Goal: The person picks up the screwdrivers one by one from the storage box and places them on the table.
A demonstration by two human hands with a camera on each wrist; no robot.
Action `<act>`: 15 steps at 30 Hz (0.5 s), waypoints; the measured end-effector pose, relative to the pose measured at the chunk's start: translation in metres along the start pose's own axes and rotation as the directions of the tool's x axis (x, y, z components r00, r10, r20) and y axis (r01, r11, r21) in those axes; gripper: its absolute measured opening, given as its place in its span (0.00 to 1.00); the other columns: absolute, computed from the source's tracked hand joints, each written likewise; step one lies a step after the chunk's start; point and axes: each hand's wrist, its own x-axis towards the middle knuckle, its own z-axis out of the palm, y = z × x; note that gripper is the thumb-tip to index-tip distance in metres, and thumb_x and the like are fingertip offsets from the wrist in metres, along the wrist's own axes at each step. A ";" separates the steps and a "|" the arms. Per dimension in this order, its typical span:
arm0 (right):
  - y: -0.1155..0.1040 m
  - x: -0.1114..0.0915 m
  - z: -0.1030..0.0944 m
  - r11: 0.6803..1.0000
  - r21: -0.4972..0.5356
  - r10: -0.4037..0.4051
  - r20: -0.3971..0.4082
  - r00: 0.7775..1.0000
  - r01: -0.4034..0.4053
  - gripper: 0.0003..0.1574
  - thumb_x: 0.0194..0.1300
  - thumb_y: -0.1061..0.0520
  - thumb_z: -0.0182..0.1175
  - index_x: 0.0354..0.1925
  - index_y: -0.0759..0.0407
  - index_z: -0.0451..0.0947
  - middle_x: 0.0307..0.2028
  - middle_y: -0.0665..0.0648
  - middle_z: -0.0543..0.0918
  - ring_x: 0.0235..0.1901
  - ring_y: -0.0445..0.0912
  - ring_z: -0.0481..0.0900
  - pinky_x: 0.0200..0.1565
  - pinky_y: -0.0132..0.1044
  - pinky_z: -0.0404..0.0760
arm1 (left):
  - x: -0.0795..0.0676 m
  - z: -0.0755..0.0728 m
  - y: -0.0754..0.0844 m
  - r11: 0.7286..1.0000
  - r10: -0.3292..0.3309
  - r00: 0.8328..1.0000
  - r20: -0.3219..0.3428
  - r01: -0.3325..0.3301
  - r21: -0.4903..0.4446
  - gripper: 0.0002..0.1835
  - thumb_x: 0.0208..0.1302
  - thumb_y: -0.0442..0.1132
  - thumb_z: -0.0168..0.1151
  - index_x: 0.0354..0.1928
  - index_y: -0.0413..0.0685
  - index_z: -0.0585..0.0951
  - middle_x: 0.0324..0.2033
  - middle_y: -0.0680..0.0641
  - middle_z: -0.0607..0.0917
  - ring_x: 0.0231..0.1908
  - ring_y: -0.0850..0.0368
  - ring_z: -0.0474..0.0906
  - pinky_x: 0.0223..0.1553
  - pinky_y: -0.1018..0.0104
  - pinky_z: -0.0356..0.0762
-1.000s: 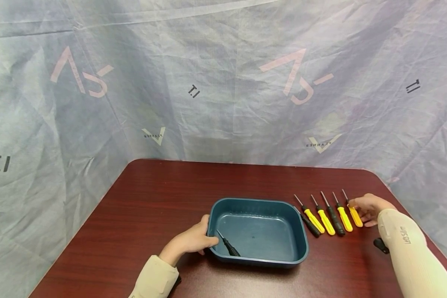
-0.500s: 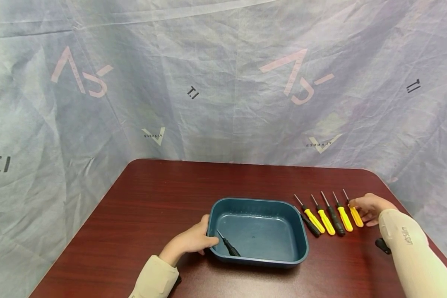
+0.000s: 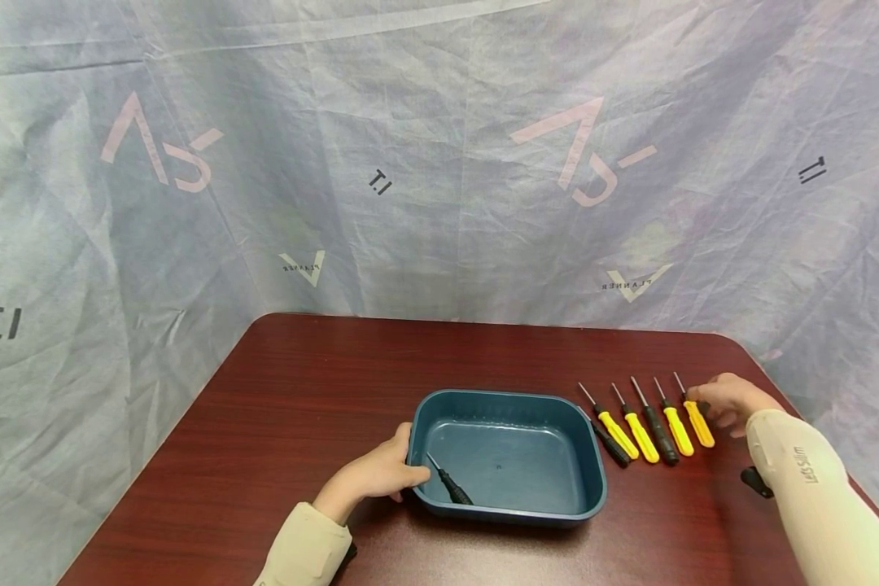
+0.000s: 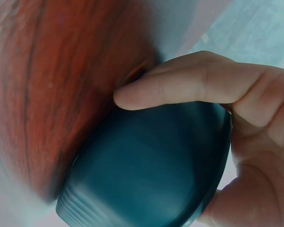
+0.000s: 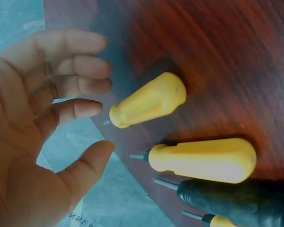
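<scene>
My left hand grips the left wall of a dark blue plastic tray, thumb over the rim. In the left wrist view its fingers lie against the tray's outer side. A black screwdriver leans inside the tray's near left corner. At the right end of a row of screwdrivers lies a yellow-handled screwdriver, with my right hand just right of it. The right wrist view shows thumb and fingers parted, a small gap before that yellow handle, holding nothing.
Several more screwdrivers lie side by side between the tray and my right hand, among them a yellow one and a black one. One black handle lies close by the tray's right wall. A grey printed cloth hangs behind the table.
My right hand has lifted slightly away from the rightmost yellow screwdriver, so more of its handle shows. The left hand, tray and other screwdrivers stay as they were.
</scene>
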 end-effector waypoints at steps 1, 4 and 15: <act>-0.001 0.000 -0.001 1.000 -0.013 -0.008 -0.007 1.000 0.008 0.44 0.60 0.46 0.52 0.54 0.85 0.54 0.39 0.76 0.74 0.37 0.63 0.75 0.33 0.51 0.77 | 0.000 0.000 0.000 1.000 0.000 1.000 0.002 0.000 -0.001 0.37 0.49 0.36 0.57 0.59 0.30 0.54 0.30 0.44 0.73 0.22 0.56 0.71 0.18 0.60 0.75; -0.002 -0.001 -0.002 0.999 -0.041 -0.027 -0.028 0.999 0.026 0.45 0.60 0.45 0.52 0.54 0.84 0.54 0.40 0.75 0.74 0.37 0.62 0.74 0.32 0.50 0.77 | 0.000 0.000 -0.002 1.000 -0.001 1.000 0.009 0.001 -0.001 0.37 0.49 0.37 0.56 0.59 0.30 0.53 0.30 0.44 0.73 0.22 0.56 0.71 0.18 0.60 0.75; -0.014 -0.005 0.000 0.980 -0.169 -0.126 -0.120 0.985 0.105 0.36 0.61 0.45 0.51 0.49 0.79 0.62 0.38 0.72 0.72 0.35 0.59 0.73 0.29 0.47 0.77 | 0.000 0.000 -0.003 1.000 -0.005 1.000 0.019 0.005 -0.003 0.37 0.49 0.36 0.56 0.60 0.30 0.52 0.29 0.44 0.73 0.22 0.55 0.71 0.19 0.60 0.74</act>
